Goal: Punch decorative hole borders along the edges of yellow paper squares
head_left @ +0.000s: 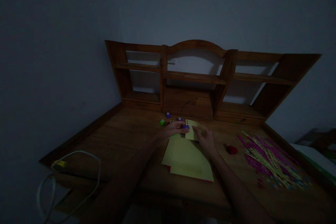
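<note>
left hand (174, 129): fingers clamped on purple punch (186, 126), at edge of small yellow sheet (190, 133) | right hand (206, 139): pinching that sheet, above larger yellow sheets (187, 157)

The paper strips (270, 157) blur together, and the cable (99, 168) runs off the bottom edge.

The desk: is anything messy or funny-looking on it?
Yes. On the right, pink and yellow strips lie in a jumbled heap, with little bits around it. In front, the yellow sheets are stacked crookedly. On the left, a white cable loops loosely over the edge.
</note>
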